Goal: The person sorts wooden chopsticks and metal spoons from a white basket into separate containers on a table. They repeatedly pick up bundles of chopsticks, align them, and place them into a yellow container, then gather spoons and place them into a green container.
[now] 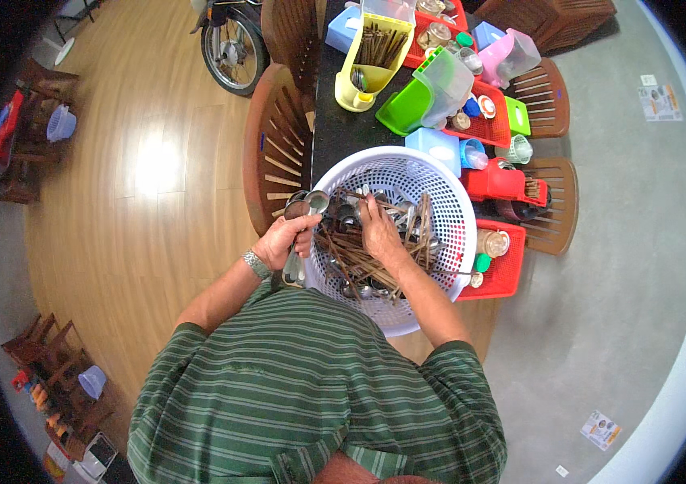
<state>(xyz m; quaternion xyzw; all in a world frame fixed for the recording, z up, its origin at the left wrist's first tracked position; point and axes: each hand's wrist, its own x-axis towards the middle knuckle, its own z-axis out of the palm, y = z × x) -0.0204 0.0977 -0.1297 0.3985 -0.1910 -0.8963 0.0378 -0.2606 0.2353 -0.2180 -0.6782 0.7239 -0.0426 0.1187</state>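
Note:
A large white perforated plastic basket [457,211] stands before me at the table's near end. A tangle of brown chopsticks [351,256] fills it, mixed with metal spoons. By the basket's left rim, my left hand [280,240] is closed round several metal spoons [317,202], their bowls pointing up and away from me. My right hand [380,234] reaches down into the pile with its fingers drawn together. Its fingertips are among the chopsticks and cutlery, and what they pinch is too small to make out.
On the black table [335,133] stand a yellow chopstick holder [355,93], a green holder [399,109], a light-blue box [432,145] and red baskets [512,278] with jars. Wooden chairs [278,153] flank it. A motorbike wheel [234,52] is at far left.

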